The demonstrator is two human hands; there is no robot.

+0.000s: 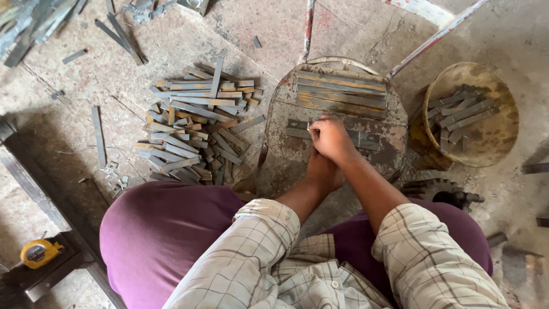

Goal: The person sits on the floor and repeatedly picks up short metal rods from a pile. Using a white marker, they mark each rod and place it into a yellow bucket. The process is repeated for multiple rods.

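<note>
Bare concrete floor (240, 34), stained and cracked, scattered with metal offcuts. Person seated, purple trousers, checked shirt sleeves, leaning over a round rusty metal stool seat (286, 143) used as the surface.

Right hand (330, 139) lies on top, fingers curled down onto a flat metal strip (366, 139) lying across the middle of the seat; a thin light stick-like marker seems pinched at the fingertips, too small to be sure. Left hand (321, 171) sits beneath and behind the right, mostly hidden by it; cannot tell whether it is closed on anything.

Row of longer strips (342, 91) laid side by side at the far part of the seat, apart from the strip under the hand.

Left of the stool: large loose pile of short strips (194, 131) on the floor. Right of the stool: yellowish round basin (492, 143) holding more cut strips (460, 114). Toothed gear (437, 189) on the floor by the right knee. Yellow tape measure (37, 253) at lower left on a dark frame.
</note>
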